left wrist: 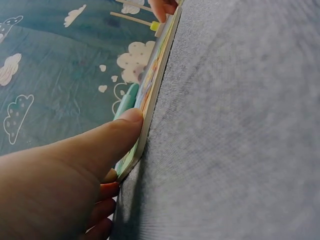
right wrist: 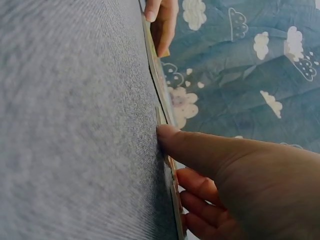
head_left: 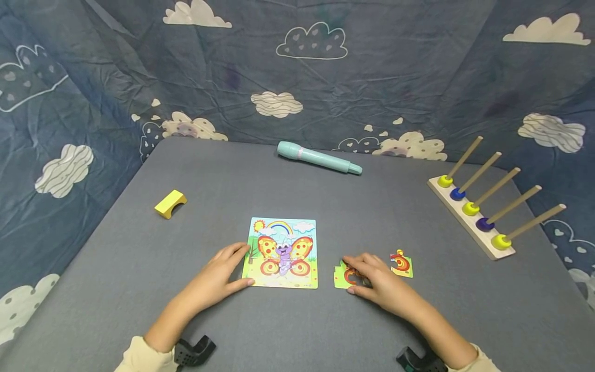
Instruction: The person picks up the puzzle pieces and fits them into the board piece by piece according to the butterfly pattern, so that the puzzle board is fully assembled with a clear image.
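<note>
A square butterfly puzzle board [head_left: 280, 253] lies flat on the grey table, with a rainbow and sun at its top. My left hand [head_left: 218, 276] touches its left side, the thumb at the lower left corner and the fingertips higher along the edge. In the left wrist view the thumb [left wrist: 120, 131] rests against the board's edge [left wrist: 145, 122]. To the right, my right hand [head_left: 383, 284] holds a green and red puzzle piece [head_left: 341, 278] between thumb and fingers, partly covering it. Another puzzle piece [head_left: 402, 265] lies just beyond that hand.
A yellow arch block [head_left: 171, 203] sits at the left. Toward the back lies a light green, microphone-shaped tube [head_left: 318, 157]. On the right stands a wooden peg rack [head_left: 474, 225] with yellow and blue rings. Cloud-printed cloth [head_left: 325, 82] hangs behind the table.
</note>
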{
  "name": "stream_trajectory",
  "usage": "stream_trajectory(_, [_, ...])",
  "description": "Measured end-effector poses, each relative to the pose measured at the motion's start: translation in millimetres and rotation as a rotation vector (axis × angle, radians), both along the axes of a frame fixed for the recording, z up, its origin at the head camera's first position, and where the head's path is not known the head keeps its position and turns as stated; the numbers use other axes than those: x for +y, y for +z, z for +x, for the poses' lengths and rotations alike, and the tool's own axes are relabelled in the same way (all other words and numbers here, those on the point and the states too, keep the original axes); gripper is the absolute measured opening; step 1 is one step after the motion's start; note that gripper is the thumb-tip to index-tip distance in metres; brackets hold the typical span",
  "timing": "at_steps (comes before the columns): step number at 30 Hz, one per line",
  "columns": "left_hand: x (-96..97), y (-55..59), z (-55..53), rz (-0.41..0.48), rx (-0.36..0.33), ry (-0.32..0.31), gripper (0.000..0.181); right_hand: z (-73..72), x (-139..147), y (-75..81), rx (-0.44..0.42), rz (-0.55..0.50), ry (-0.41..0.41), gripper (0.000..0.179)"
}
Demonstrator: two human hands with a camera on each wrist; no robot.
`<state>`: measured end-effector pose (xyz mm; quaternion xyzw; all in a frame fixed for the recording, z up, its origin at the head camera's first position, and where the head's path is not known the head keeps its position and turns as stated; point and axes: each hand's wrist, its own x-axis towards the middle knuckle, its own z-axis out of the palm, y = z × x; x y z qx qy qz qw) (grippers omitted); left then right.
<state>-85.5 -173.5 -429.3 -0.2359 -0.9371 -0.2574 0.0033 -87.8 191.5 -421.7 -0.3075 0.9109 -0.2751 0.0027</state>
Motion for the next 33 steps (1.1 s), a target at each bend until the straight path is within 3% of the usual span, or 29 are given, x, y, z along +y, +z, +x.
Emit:
stream_trajectory(9, [2.3, -2.7, -0.3, -0.013, 0.017, -0.008, 0.070, 3.7, -5, 1.8, 0.083, 0.019, -0.012, 0.055])
stream_trajectory(13, [5.1, -3.7, -1.0, -0.009, 0.019, -0.013, 0.071, 5.3, -11, 8.8, 0.093, -0.032, -0.027, 0.057])
stream_trajectory(21, [16.2, -5.3, -1.8, -0.022, 0.035, -0.023, 0.071, 3.4, -37, 27.6, 0.159, -0.170, 0.032, 0.062])
stream_trajectory(27, [28.7, -7.9, -4.7, -0.021, 0.072, -0.047, 0.070, -3.3, -64, 29.5, 0.116, -0.236, 0.045, 0.063])
stream_trajectory(33, [36.4, -10.2, -7.4, -0.014, 0.098, -0.065, 0.071, -10.5, -85, 19.2, 0.057, -0.245, 0.069, 0.062])
